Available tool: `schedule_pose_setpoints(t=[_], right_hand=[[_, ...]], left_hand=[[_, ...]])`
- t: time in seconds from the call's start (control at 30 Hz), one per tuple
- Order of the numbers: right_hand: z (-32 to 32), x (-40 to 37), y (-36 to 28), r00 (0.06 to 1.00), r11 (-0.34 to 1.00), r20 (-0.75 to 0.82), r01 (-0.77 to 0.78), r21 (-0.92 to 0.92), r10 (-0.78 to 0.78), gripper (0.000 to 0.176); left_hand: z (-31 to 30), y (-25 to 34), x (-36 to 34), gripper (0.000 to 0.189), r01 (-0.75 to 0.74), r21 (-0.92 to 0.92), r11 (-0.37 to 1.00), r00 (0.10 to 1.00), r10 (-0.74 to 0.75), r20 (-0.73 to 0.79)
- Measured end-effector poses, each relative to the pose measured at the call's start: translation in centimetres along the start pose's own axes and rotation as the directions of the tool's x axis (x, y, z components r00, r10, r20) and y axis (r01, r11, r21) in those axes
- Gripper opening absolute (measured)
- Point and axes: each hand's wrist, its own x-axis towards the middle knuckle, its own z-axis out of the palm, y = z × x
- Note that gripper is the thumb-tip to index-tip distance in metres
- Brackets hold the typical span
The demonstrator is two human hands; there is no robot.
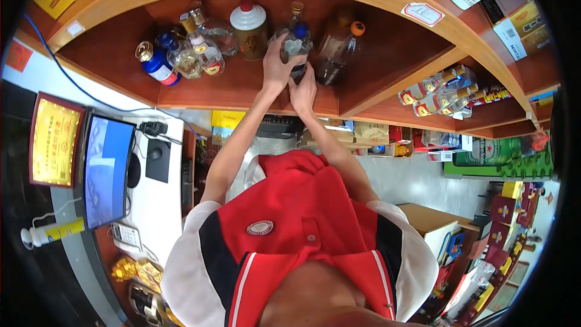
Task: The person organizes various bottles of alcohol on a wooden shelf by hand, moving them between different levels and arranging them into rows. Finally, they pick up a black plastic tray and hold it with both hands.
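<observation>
A clear glass bottle with a blue cap stands on the wooden shelf, held between both hands. My left hand is closed around its left side. Lower down, my right hand grips near the bottle's base, with its fingers partly hidden. Just behind is a bottle with a gold-coloured stopper, mostly covered. To the left stands a brown bottle under a white, red-tipped lid. On the right are dark bottles, one with an orange cap.
Several small bottles, among them a blue bottle, cluster at the shelf's left. More bottles lie in the right compartment. A monitor and a white desk are at left. Green crates stand right.
</observation>
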Motion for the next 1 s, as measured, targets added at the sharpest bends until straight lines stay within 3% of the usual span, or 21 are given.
schedule_pose_setpoints(t=[0.2, 0.27, 0.4, 0.43, 0.47, 0.57, 0.63, 0.67, 0.7, 0.77, 0.83, 0.87, 0.9, 1.0], right_hand=[[0.8, -0.2, 0.3, 0.999, 0.998, -0.035, -0.032, -0.050, 0.030, 0.075], [0.8, -0.2, 0.2, 0.997, 0.997, 0.013, -0.073, -0.030, 0.074, 0.076], [0.8, -0.2, 0.1, 0.996, 0.994, 0.031, -0.079, -0.076, 0.082, 0.076], [0.8, -0.3, 0.1, 0.996, 0.995, 0.032, -0.083, -0.050, 0.085, 0.077], [0.7, -0.3, 0.0, 0.996, 0.996, 0.027, -0.086, -0.019, 0.087, 0.077], [-0.4, -1.5, -0.4, 0.999, 0.999, 0.024, -0.043, 0.007, 0.043, 0.083], [-2.5, -3.3, -1.6, 0.998, 0.999, 0.057, -0.038, -0.001, 0.038, 0.086], [-3.8, -4.8, -2.0, 0.998, 1.000, 0.065, -0.021, -0.010, 0.021, 0.079], [-5.4, -6.5, -2.2, 0.994, 0.998, 0.101, -0.047, 0.047, 0.042, 0.068], [-9.1, -10.0, -1.5, 0.991, 0.999, 0.132, 0.007, 0.044, -0.012, 0.042], [-14.0, -13.1, -1.4, 0.965, 0.989, 0.240, -0.125, 0.078, 0.103, 0.030], [-15.9, -15.0, 0.1, 0.966, 0.980, 0.221, -0.160, 0.121, 0.131, 0.021], [-18.4, -16.1, 1.0, 0.969, 0.984, 0.204, -0.158, 0.081, 0.139, 0.018], [-24.7, -19.8, 5.1, 0.901, 0.887, 0.158, -0.427, 0.176, 0.403, 0.021]], left_hand=[[0.0, 0.4, 0.5, 0.086, 0.068, 0.044, 0.997, 0.996, -0.070, 0.049], [0.1, 0.2, 0.4, 0.089, -0.034, 0.066, 0.997, 0.999, 0.035, -0.009], [0.1, 0.2, 0.3, 0.090, 0.024, -0.011, 1.000, 1.000, -0.024, -0.009], [0.2, 0.3, 0.2, 0.093, -0.002, 0.069, 0.998, 0.999, 0.006, -0.046], [0.2, 0.4, 0.0, 0.098, 0.087, -0.016, 0.996, 0.996, -0.087, -0.008], [0.0, 2.3, -1.8, 0.096, 0.020, 0.042, 0.999, 0.994, -0.015, -0.105], [-0.4, 3.9, -4.0, 0.090, 0.032, 0.007, 0.999, 0.972, -0.030, -0.233], [-0.5, 3.9, -5.5, 0.079, 0.056, 0.033, 0.998, 0.966, -0.046, -0.253], [-0.3, 4.7, -7.5, 0.068, 0.036, 0.072, 0.997, 0.961, -0.015, -0.276], [1.0, 7.4, -11.5, 0.044, 0.011, -0.018, 1.000, 0.959, -0.016, -0.284], [3.4, 7.6, -15.9, 0.031, -0.006, -0.004, 1.000, 0.975, 0.005, -0.223], [5.1, 9.2, -18.0, 0.021, 0.098, -0.087, 0.991, 0.979, -0.111, -0.169], [6.7, 9.2, -20.3, 0.014, 0.139, -0.072, 0.988, 0.987, -0.144, -0.066], [12.6, 10.1, -25.9, 0.010, 0.212, -0.052, 0.976, 0.961, -0.198, 0.191]])
